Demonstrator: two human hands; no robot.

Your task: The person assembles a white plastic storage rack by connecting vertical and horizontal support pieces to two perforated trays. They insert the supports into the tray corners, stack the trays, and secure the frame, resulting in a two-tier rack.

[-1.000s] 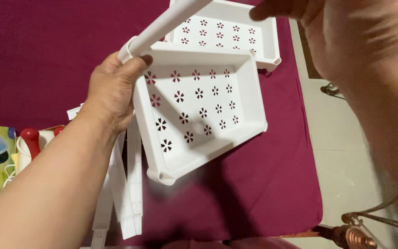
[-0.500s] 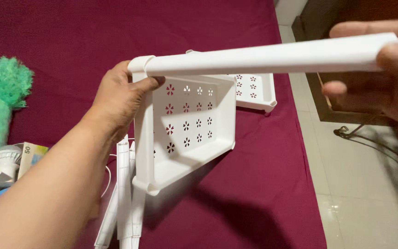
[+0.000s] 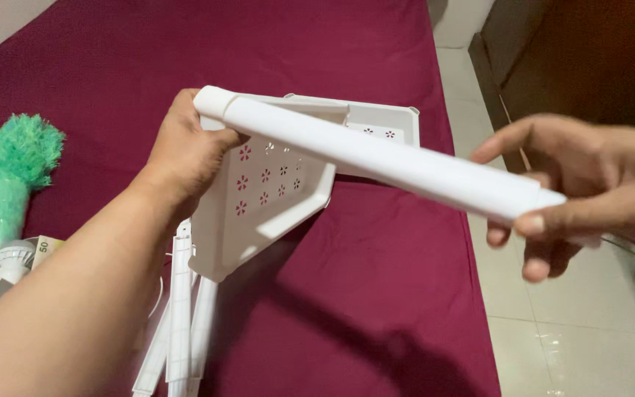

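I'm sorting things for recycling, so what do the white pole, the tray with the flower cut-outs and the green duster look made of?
Pole: likely smooth matte white plastic, evenly coloured. Tray: probably the same moulded plastic, going by its thin walls and clean punched holes. Duster: fluffy green fibres, probably synthetic.

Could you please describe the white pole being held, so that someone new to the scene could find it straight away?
Above the maroon cloth, the left hand grips a perforated white tray at one corner. The long white pole runs from that corner to the right hand; unlike the flat white strips lying below, it is round and held aloft.
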